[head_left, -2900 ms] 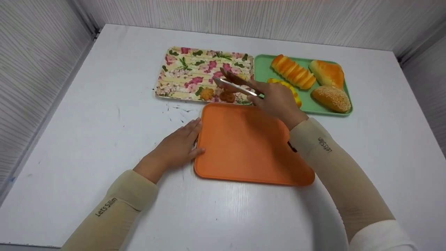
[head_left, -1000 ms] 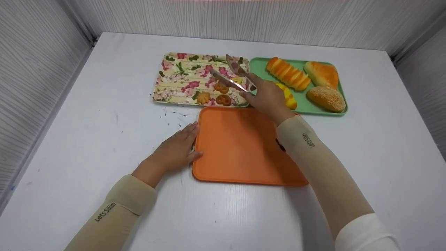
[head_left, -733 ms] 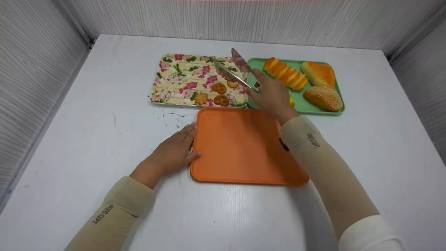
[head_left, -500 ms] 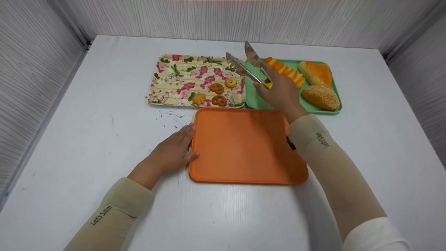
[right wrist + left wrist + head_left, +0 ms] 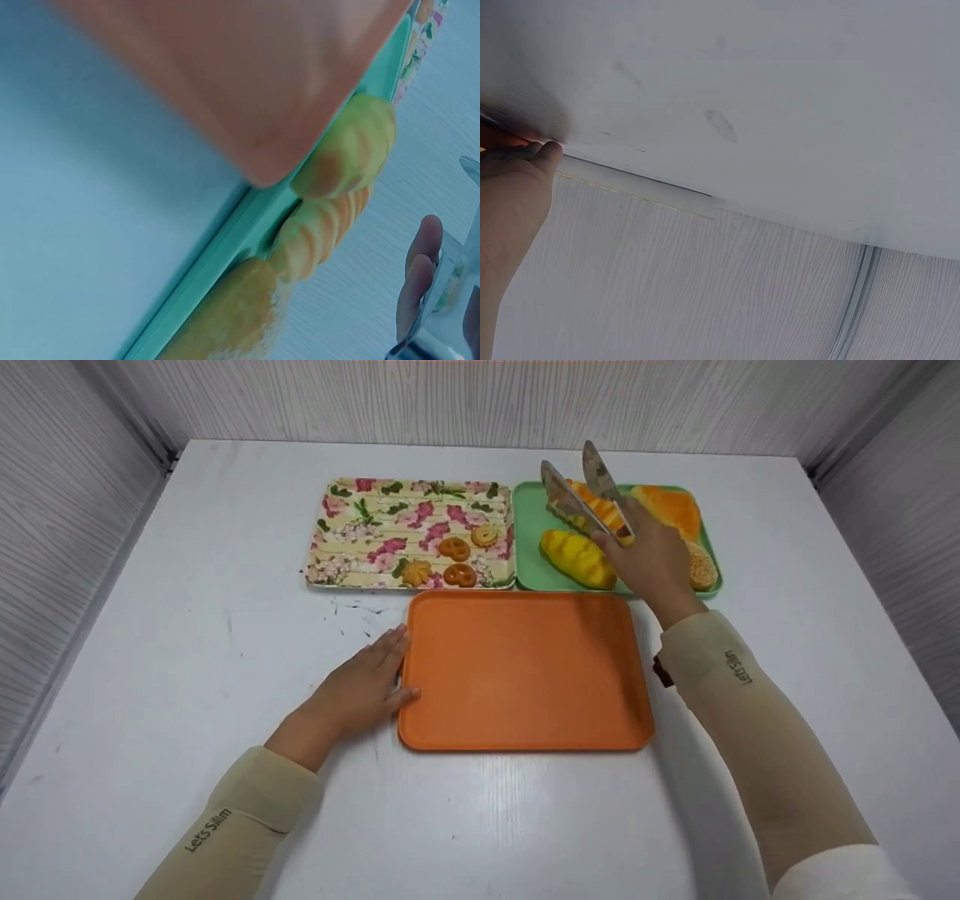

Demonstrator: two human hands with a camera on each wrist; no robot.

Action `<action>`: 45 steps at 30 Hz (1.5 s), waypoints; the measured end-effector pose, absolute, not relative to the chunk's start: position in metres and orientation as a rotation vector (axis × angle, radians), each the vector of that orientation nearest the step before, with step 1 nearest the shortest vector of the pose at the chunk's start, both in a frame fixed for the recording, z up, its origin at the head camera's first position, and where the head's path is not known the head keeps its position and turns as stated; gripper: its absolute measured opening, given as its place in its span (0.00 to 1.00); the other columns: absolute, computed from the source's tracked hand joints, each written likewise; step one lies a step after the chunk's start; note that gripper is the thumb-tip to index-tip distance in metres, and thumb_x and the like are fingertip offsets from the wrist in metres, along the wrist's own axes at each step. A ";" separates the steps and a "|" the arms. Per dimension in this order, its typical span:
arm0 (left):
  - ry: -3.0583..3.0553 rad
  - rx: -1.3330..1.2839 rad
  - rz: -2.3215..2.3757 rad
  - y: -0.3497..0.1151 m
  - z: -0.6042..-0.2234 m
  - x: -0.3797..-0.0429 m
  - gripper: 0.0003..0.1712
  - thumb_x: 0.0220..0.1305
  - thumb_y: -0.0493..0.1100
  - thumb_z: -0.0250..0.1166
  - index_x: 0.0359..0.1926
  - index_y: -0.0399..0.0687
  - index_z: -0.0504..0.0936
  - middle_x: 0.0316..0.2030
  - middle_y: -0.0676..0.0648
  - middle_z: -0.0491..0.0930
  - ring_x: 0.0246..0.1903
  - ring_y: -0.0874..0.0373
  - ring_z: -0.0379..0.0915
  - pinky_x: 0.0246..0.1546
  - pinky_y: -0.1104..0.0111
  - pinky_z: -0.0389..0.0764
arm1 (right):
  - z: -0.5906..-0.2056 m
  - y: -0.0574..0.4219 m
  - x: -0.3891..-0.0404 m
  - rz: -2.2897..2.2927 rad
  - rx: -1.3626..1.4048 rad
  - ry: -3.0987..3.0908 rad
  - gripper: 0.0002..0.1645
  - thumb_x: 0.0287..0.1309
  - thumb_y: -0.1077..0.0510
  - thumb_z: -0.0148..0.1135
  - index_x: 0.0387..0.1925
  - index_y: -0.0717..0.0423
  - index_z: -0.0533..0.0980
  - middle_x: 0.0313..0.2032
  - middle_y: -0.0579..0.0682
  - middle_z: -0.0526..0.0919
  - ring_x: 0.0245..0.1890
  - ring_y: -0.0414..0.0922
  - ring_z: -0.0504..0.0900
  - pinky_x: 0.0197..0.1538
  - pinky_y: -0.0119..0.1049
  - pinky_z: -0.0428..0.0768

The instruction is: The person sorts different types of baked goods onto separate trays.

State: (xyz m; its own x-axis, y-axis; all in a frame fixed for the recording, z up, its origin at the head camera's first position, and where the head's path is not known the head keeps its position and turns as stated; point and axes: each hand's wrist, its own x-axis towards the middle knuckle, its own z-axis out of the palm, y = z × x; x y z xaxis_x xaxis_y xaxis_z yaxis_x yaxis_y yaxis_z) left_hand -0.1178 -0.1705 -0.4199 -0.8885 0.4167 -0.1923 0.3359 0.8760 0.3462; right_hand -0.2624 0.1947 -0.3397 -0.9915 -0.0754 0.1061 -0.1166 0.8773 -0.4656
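Observation:
My right hand (image 5: 652,559) grips metal tongs (image 5: 599,472), whose arms are spread over the ridged bread roll (image 5: 322,229) on the green tray (image 5: 529,517). Nothing is pinched between the tips. Just in front of that roll lies a yellow bread roll (image 5: 577,559). A triangular bread (image 5: 671,510) and a sesame bun (image 5: 701,566) are at the tray's right, the bun partly hidden by my right hand. My left hand (image 5: 356,694) rests against the left edge of the orange tray (image 5: 525,675), fingers extended alongside it and thumb over the rim.
A floral tray (image 5: 375,525) stands left of the green one. On it are two pretzel-shaped cookies (image 5: 454,549), a flower-shaped cookie (image 5: 416,572) and a round cookie (image 5: 484,535). Pale wood-grain panels (image 5: 480,401) border the white table (image 5: 480,825).
My right hand has carried the tongs rightward from over the cookies on the floral tray to above the ridged roll, uncovering the yellow roll. My left hand stays at the orange tray's edge.

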 end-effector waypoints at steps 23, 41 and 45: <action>2.788 0.549 0.429 -0.170 -0.420 -0.119 0.49 0.68 0.63 0.50 0.74 0.39 0.40 0.74 0.44 0.39 0.72 0.49 0.36 0.68 0.54 0.48 | -0.347 0.272 -0.190 0.789 0.066 -2.823 0.46 0.61 0.34 0.54 0.72 0.55 0.57 0.45 0.62 0.81 0.40 0.62 0.80 0.39 0.58 0.74; 2.805 0.575 0.428 -0.172 -0.420 -0.118 0.48 0.70 0.61 0.50 0.74 0.38 0.40 0.74 0.43 0.40 0.72 0.48 0.38 0.68 0.53 0.50 | -0.375 0.305 -0.129 0.746 -0.050 -3.014 0.44 0.62 0.34 0.51 0.69 0.56 0.56 0.46 0.58 0.79 0.32 0.53 0.80 0.25 0.42 0.71; 2.803 0.582 0.432 -0.171 -0.421 -0.118 0.48 0.69 0.61 0.51 0.74 0.37 0.41 0.74 0.42 0.40 0.72 0.48 0.38 0.68 0.53 0.50 | -0.381 0.309 -0.125 0.737 -0.062 -3.054 0.45 0.63 0.34 0.51 0.69 0.57 0.55 0.45 0.59 0.80 0.29 0.52 0.79 0.23 0.40 0.70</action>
State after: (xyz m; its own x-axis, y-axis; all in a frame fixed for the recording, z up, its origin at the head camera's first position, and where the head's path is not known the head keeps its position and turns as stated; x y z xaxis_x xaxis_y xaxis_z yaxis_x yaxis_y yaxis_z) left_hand -0.1176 -0.1708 -0.4206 -0.8902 0.4199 -0.1768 0.3471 0.8764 0.3338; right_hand -0.1246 0.3089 -0.3807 -0.9992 0.0382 -0.0098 0.0385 0.8891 -0.4560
